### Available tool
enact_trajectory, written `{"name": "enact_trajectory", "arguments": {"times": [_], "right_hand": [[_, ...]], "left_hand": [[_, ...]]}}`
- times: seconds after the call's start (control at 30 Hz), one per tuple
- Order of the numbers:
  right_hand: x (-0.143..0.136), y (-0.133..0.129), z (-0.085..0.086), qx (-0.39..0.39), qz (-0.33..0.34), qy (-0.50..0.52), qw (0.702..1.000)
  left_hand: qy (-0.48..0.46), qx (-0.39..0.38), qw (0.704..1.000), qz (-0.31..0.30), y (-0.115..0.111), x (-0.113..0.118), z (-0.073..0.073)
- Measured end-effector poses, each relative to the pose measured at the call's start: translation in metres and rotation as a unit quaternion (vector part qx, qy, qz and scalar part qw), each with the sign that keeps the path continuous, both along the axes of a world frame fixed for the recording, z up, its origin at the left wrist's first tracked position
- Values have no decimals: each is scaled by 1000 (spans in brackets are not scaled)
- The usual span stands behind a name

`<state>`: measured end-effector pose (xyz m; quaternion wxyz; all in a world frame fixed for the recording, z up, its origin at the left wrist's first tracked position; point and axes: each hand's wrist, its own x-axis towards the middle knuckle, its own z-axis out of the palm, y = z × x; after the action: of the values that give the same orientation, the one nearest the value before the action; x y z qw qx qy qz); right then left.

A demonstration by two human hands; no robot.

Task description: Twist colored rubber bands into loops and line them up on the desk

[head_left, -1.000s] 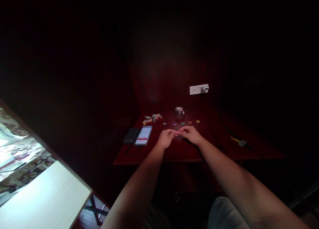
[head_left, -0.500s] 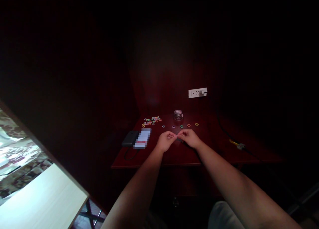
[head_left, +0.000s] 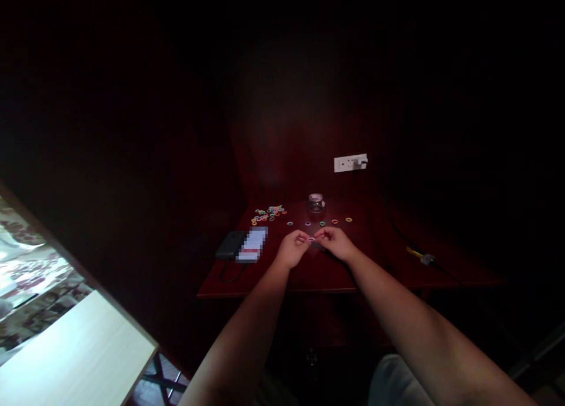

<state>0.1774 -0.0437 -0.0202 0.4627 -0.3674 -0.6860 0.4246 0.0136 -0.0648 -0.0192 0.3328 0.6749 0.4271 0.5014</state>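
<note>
Between my two hands is a small pale pink band (head_left: pixel 311 239), pinched at its left side by my left hand (head_left: pixel 295 246) and at its right side by my right hand (head_left: pixel 336 242). Just beyond the fingers lies a row of separate small bands, among them a purple one (head_left: pixel 308 223), a green one (head_left: pixel 322 223), a red-orange one (head_left: pixel 334 222) and a yellow one (head_left: pixel 348 220). A clear jar (head_left: pixel 316 204) stands behind the row. To the left is a loose pile of coloured bands (head_left: pixel 274 210).
On the left of the dark red table (head_left: pixel 265 285) lie a black case (head_left: pixel 230 245) and a blurred-out phone (head_left: pixel 253 245). A yellow and grey cable piece (head_left: pixel 426 259) is at the right. A white socket (head_left: pixel 350 163) with a plug is on the back wall.
The pale band shows more clearly as a loop between my fingertips, which have shifted slightly. Both hands still pinch it, and the things on the table have stayed put.
</note>
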Motion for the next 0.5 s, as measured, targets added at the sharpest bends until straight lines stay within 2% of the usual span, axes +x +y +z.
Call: {"name": "enact_trajectory", "arguments": {"times": [0.27,0.5], "right_hand": [[1,-4,4,20,3,-46,999],[1,-3,4,13,8,-24,1000]], "left_hand": [[1,-16,1000,-6,-1,1,1],[25,-11,1000,5,-1,0,1]]}}
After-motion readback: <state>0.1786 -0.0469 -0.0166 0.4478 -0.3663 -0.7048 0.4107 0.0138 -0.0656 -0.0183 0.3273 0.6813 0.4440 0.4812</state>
